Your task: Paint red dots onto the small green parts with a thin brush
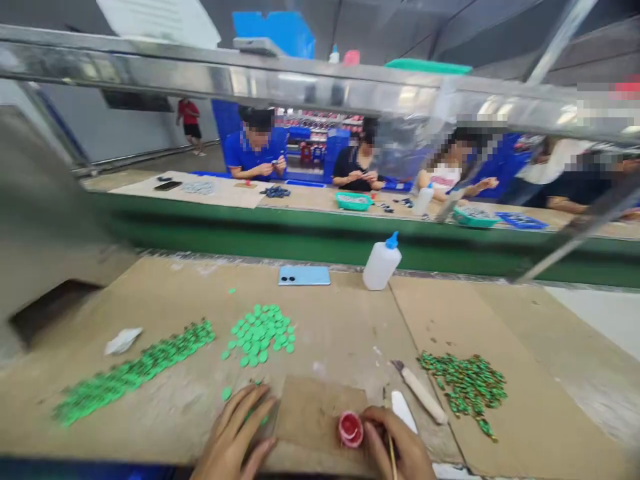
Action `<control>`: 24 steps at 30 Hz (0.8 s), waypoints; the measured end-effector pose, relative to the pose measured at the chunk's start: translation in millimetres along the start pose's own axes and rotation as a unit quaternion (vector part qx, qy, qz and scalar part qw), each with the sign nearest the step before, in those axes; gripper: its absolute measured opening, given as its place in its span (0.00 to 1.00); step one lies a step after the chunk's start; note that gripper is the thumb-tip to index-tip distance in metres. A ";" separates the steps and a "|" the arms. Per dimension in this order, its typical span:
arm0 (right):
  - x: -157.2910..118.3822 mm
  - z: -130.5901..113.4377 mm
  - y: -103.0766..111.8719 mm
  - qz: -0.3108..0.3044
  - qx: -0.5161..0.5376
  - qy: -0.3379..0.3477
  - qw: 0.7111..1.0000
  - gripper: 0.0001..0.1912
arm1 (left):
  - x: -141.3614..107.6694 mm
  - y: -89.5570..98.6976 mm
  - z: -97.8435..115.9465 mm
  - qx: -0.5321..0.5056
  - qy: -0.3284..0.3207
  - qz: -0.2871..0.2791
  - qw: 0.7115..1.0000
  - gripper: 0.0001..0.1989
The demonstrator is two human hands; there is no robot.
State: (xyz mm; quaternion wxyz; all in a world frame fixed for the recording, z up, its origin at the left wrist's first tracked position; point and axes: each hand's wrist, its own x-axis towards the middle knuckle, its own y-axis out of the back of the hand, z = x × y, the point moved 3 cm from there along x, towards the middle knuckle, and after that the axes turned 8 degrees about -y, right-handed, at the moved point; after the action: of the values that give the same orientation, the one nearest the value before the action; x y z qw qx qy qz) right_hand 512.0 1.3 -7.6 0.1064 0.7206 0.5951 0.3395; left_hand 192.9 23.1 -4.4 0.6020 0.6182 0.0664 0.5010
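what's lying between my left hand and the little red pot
In the head view, a flat brown sheet lies between your left hand and the red pot, which appears to sit near the sheet's right edge.

L hand (233,437) cut off by bottom edge; its fingers part-hide green pcs (264,420). R hand (400,443) likewise cut off; thin stick (392,457) part-hidden by fingers, lower end out of frame. Cup (351,429): red contents unidentif. Green-brown row (135,370) blurred at near-L end. Green-gold pile (465,383): indiv. pcs too small to ID. Far-R co-worker (575,187) part-hidden by slanted metal bar (565,243).
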 end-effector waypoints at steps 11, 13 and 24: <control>4.6 11.2 21.1 -0.044 -0.045 0.010 0.998 0.11 | 13.5 24.0 15.4 -0.088 0.158 -0.050 0.982 0.20; 3.0 10.5 22.8 -0.040 -0.047 0.014 0.998 0.11 | 16.9 27.7 13.5 -0.082 0.166 -0.051 0.981 0.20; -1.1 5.5 16.6 -0.041 -0.042 -0.002 0.998 0.12 | 39.1 29.3 3.4 -0.095 0.173 -0.072 0.978 0.12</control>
State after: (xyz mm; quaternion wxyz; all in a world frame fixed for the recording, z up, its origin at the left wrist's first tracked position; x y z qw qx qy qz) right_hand 528.4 -2.9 -2.8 0.1511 0.6914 0.6090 0.3580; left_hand 199.1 39.8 41.2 0.6719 0.4555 0.1661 0.5599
